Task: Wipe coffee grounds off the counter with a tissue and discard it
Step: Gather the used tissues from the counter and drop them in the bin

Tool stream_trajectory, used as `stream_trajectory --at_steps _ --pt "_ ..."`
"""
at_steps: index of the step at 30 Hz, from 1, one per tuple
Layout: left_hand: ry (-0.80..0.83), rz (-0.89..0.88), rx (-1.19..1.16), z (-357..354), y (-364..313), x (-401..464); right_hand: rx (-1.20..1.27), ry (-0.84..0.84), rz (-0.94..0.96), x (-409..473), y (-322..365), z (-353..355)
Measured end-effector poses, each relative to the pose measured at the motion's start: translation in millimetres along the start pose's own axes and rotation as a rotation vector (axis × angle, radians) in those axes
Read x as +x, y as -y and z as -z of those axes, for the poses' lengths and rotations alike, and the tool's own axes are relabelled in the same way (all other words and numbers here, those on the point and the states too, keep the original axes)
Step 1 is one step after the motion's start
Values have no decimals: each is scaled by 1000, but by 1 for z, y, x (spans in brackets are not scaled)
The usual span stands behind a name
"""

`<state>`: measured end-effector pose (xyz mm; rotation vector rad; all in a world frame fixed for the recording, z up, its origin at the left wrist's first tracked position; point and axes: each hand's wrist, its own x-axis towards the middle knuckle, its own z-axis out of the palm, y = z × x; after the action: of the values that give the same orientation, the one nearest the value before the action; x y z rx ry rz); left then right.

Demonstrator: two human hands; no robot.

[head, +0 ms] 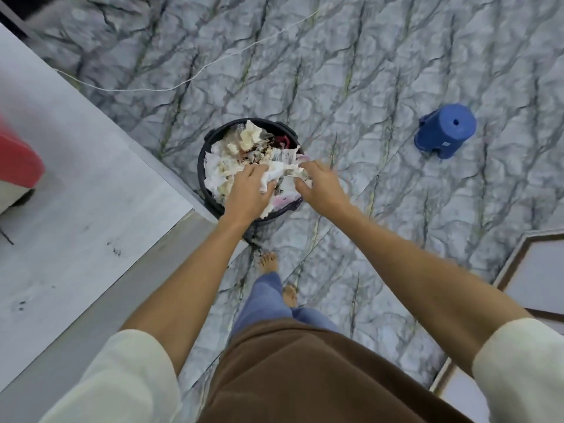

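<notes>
The person wears cream sleeves (128, 370) pushed up the forearms, a brown top (305, 377), blue trousers (268, 297) and goes barefoot.

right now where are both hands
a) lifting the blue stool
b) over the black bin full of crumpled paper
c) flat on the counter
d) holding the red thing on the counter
b: the left hand and right hand both reach over the black bin, with a crumpled tissue between them above the paper waste, while the blue stool stands apart on the floor.
</notes>
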<state>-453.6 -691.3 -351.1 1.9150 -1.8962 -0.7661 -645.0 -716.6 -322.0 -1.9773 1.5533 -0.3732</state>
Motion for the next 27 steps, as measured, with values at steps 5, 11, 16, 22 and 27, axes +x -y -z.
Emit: stream_trajectory --at_steps 5,11,16,22,27 --pt "62 88 16 -25 20 10 18 84 -30 19 -26 -30" --pt "99 207 24 -62 43 23 35 233 -19 45 -58 -62" --pt "106 321 19 -94 50 44 38 313 27 77 -93 -78" --pt "99 423 -22 -119 64 78 34 361 73 119 -120 -97" --pt "97 489 -57 -139 85 95 27 394 93 149 -132 -124"
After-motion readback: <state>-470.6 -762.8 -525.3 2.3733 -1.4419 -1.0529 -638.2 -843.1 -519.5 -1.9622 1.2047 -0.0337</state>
